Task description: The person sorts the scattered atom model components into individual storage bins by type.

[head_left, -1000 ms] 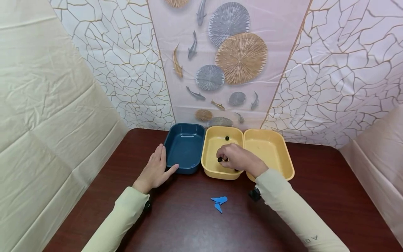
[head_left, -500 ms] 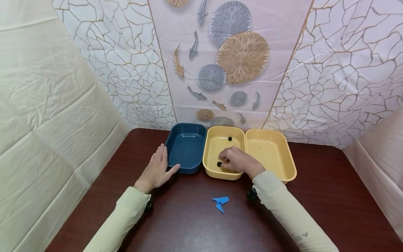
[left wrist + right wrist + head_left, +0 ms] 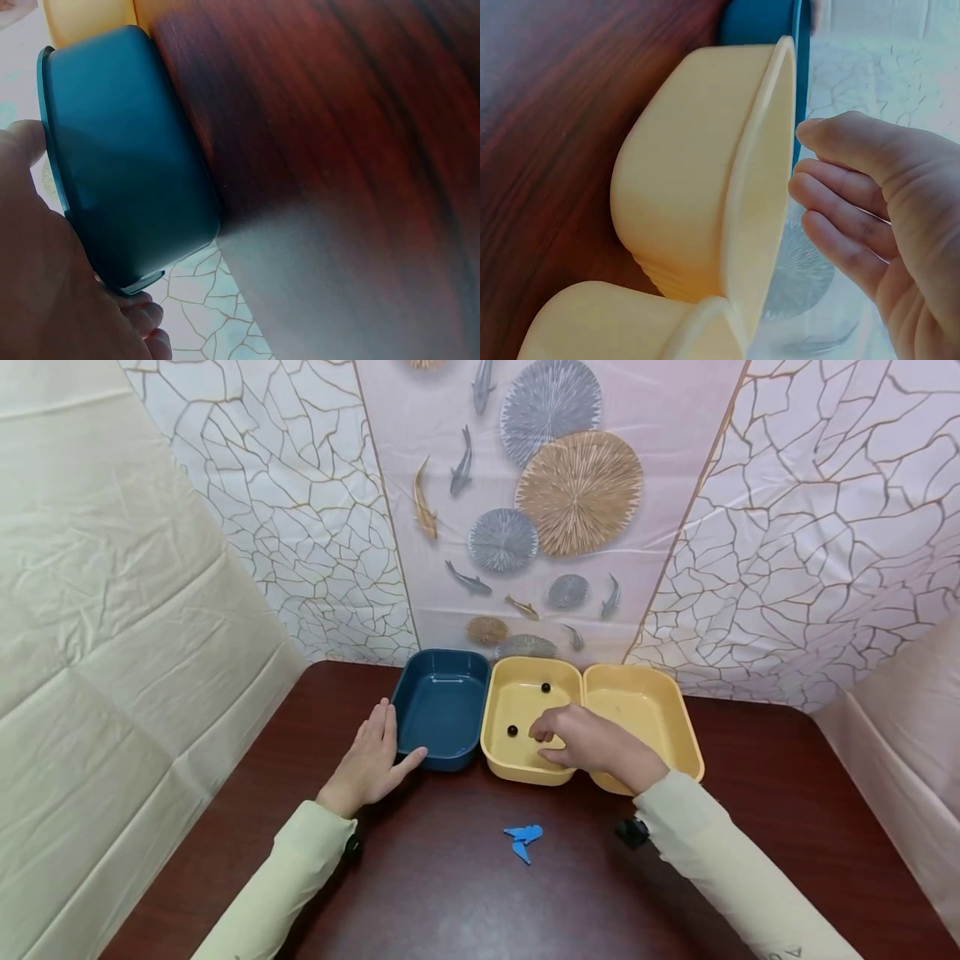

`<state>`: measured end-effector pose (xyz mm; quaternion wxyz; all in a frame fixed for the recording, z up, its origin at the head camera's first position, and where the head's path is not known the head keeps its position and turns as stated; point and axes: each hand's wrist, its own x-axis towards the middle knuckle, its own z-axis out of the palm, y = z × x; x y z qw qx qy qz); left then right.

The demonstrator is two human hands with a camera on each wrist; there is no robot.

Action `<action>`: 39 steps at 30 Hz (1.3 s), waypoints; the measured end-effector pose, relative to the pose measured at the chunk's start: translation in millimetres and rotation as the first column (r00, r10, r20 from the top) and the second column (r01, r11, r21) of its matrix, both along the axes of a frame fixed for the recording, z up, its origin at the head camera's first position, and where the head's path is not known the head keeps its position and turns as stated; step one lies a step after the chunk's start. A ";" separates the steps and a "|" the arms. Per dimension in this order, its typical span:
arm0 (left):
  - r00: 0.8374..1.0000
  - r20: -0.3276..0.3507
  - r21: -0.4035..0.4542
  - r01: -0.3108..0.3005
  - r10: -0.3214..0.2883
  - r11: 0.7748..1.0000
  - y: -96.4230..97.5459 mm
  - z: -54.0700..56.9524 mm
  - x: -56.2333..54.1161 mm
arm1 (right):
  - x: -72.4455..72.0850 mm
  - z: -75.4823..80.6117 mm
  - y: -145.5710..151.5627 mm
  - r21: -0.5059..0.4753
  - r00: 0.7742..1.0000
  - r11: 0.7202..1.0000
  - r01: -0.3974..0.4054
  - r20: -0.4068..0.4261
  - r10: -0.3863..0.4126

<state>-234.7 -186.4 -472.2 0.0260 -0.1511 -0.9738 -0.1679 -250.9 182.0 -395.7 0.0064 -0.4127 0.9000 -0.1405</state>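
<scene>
Closest to the viewer, a person's two pale sleeves reach in from the lower edge: the left sleeve [image 3: 273, 885] and the right sleeve [image 3: 738, 868]. A small black device sits at each wrist. Between the forearms lies a dark reddish-brown wood-grain table [image 3: 442, 910], and on it rests a little cluster of flat, bright blue pieces [image 3: 528, 834], too small to identify.

Farther on, the left hand [image 3: 362, 770] lies along the left side of a dark blue rectangular tray [image 3: 442, 714], fingers straight and together, thumb stretched out to the near rim. The right hand [image 3: 588, 739] is poised over a yellow tray in the middle [image 3: 528, 772], fingers gently bent, with a gap between thumb and fingertips.

Inside that middle tray are two small black balls: a nearer ball [image 3: 512, 731], just left of the right fingertips and apart from them, and a farther ball [image 3: 546, 687], toward the far wall. To the right stands a second yellow tray [image 3: 645, 710]; the three trays form a side-by-side row.

Behind them hangs a pale backdrop [image 3: 450, 610] printed with fish, round fringed discs and crackle-patterned side panels.
</scene>
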 end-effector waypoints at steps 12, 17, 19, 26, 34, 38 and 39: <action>1.000 -0.013 -0.005 0.002 -0.002 1.000 -1.7 1.1 -1.6 | 39.5 3.7 1.9 0.008 0.993 0.994 -0.109 -0.033 0.109; 1.000 -0.002 -0.008 -0.002 0.002 1.000 -1.2 1.3 -1.0 | 51.5 -9.0 -1.5 0.025 0.991 0.991 -0.130 -0.024 0.131; 1.000 -0.001 -0.008 -0.003 0.003 1.000 -1.2 1.1 -1.0 | 56.0 -14.6 -3.0 0.025 0.992 0.991 -0.129 -0.007 0.129; 1.000 -0.009 0.001 0.001 -0.001 1.000 -0.9 0.3 -1.4 | 64.0 -38.4 -6.5 0.012 0.991 0.994 -0.108 0.076 0.107; 1.000 -0.016 0.007 0.004 -0.004 1.000 0.3 0.5 -0.7 | 68.0 -62.0 -3.2 -0.043 0.991 0.996 -0.078 0.108 0.082; 1.000 -0.009 0.005 0.001 -0.001 1.000 0.1 0.6 -0.4 | 69.8 -70.1 -1.6 -0.047 0.991 0.997 -0.061 0.113 0.066; 1.000 -0.006 0.004 0.000 0.000 1.000 0.1 0.5 -0.3 | 70.2 -71.5 -1.5 -0.049 0.992 0.997 -0.058 0.112 0.063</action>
